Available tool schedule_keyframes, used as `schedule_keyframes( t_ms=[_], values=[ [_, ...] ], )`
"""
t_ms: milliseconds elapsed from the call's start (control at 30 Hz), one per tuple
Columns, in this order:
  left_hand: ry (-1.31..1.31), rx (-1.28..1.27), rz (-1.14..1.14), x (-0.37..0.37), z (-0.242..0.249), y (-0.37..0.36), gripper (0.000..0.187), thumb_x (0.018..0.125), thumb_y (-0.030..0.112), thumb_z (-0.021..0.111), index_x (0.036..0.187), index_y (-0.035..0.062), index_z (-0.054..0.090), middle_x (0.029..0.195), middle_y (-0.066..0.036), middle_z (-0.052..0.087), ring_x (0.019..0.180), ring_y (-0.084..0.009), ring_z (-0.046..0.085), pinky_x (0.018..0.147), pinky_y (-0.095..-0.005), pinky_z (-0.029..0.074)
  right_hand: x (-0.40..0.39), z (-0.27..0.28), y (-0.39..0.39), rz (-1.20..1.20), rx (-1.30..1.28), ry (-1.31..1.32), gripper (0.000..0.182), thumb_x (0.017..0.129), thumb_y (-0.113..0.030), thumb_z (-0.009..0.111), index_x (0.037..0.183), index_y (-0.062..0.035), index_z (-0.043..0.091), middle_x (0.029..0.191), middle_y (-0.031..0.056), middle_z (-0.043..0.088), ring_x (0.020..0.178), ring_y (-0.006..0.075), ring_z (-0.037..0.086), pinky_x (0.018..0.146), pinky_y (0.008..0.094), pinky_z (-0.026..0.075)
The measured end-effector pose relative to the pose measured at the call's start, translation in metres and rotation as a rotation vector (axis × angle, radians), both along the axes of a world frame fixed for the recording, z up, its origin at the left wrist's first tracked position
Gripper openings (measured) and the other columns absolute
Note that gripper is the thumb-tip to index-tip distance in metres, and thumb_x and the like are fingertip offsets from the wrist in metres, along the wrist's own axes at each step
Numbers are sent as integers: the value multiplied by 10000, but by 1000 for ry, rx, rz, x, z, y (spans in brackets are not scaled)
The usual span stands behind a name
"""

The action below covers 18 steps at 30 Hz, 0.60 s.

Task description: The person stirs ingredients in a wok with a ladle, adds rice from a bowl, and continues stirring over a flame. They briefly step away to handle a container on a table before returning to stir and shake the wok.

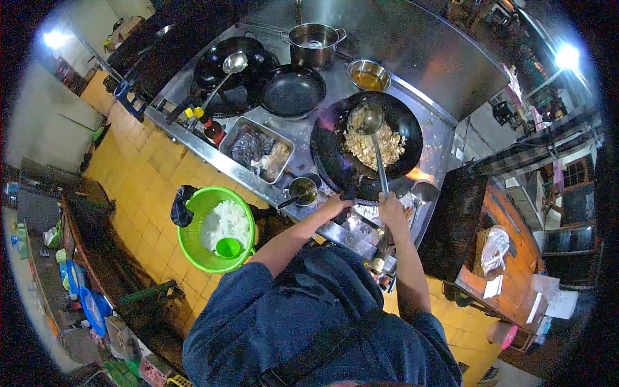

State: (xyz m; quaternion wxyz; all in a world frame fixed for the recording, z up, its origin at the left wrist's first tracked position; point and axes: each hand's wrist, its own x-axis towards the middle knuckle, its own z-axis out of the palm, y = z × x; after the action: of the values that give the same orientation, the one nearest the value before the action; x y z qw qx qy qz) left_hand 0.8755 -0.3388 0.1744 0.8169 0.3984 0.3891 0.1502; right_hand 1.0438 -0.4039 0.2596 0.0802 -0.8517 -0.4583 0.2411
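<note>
A large black wok (320,153) sits over a burner, with orange flame showing at its right side. Chopped, browned food (390,140) that looks like fried rice lies inside it. My right hand (392,211) is closed around the long handle of a metal ladle (367,120), whose bowl rests over the food. At the near edge of the wok, my left hand (335,208) is closed on its rim or handle; the exact grip is partly hidden. A small dark-handled pot (302,189) stands just left of that hand.
Left of the wok are a metal tray (289,157) of bagged food, a black pan (293,91) and a second wok with a ladle (235,63). Behind stand a steel pot (314,45) and a bowl of oil (369,76). A green basket (187,240) holds white rice.
</note>
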Motion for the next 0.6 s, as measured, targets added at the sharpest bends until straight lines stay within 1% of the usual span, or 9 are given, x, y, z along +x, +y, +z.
schedule_keyframes(
  t_ms=[133, 200, 267, 300, 367, 467, 500, 567, 600],
  values=[
    [70, 45, -54, 0, -1, 2, 185, 726, 164, 643, 802, 38, 531, 611, -43, 548, 466, -131, 527, 422, -256, 427, 5, -19, 2, 9, 100, 71, 474, 879, -353, 342, 934, 103, 454, 852, 343, 533, 839, 469, 524, 744, 495, 421],
    [-47, -40, -39, 1, -2, 2, 193, 730, 161, 643, 805, 32, 521, 615, -43, 549, 468, -130, 528, 425, -254, 430, 11, -22, 9, -62, 147, -44, 435, 870, -327, 357, 915, 89, 475, 806, 313, 559, 788, 461, 546, 703, 504, 447],
    [-28, -43, -56, 1, 1, 2, 188, 747, 161, 632, 823, 32, 519, 613, -42, 547, 469, -129, 525, 426, -255, 431, 3, -25, 4, -113, 183, -33, 418, 868, -315, 359, 918, 86, 467, 776, 309, 560, 760, 452, 557, 686, 507, 452],
    [-22, -23, -52, 1, 6, 2, 181, 756, 165, 625, 823, 34, 520, 613, -43, 546, 469, -129, 525, 427, -255, 433, 5, -18, 4, 13, 179, -78, 406, 866, -310, 363, 903, 82, 464, 757, 303, 559, 743, 443, 561, 678, 506, 454],
    [38, -12, -50, -2, 14, 0, 179, 773, 181, 611, 826, 35, 522, 618, -53, 554, 475, -133, 533, 431, -260, 441, 21, -35, 9, 63, 219, -151, 352, 857, -276, 388, 856, 66, 470, 750, 278, 558, 707, 420, 567, 645, 488, 464],
    [-1, -14, -88, 0, -2, 3, 183, 765, 185, 622, 822, 51, 511, 624, -60, 544, 456, -153, 523, 409, -290, 455, 11, -28, -1, -75, 282, -137, 312, 846, -253, 416, 819, 49, 490, 761, 258, 566, 707, 404, 574, 595, 473, 473],
    [-7, -54, -74, -1, 5, 2, 173, 758, 170, 625, 809, 52, 510, 609, -60, 542, 449, -151, 516, 404, -284, 449, 21, -40, -1, -67, 209, -138, 365, 852, -301, 432, 847, 61, 476, 742, 291, 563, 728, 427, 569, 661, 481, 466],
    [-25, -52, -46, -1, 8, 1, 167, 760, 166, 623, 808, 54, 509, 599, -58, 539, 447, -151, 516, 403, -282, 447, 35, -38, -4, -8, 198, -268, 372, 854, -303, 426, 869, 66, 468, 734, 280, 569, 726, 413, 577, 664, 478, 467],
    [-41, -48, -29, -2, 9, 1, 161, 762, 161, 620, 807, 55, 508, 589, -55, 536, 445, -151, 515, 402, -279, 445, 27, -16, -5, -32, 201, -237, 375, 855, -305, 426, 882, 68, 460, 738, 269, 578, 732, 400, 584, 658, 471, 469]
  ],
)
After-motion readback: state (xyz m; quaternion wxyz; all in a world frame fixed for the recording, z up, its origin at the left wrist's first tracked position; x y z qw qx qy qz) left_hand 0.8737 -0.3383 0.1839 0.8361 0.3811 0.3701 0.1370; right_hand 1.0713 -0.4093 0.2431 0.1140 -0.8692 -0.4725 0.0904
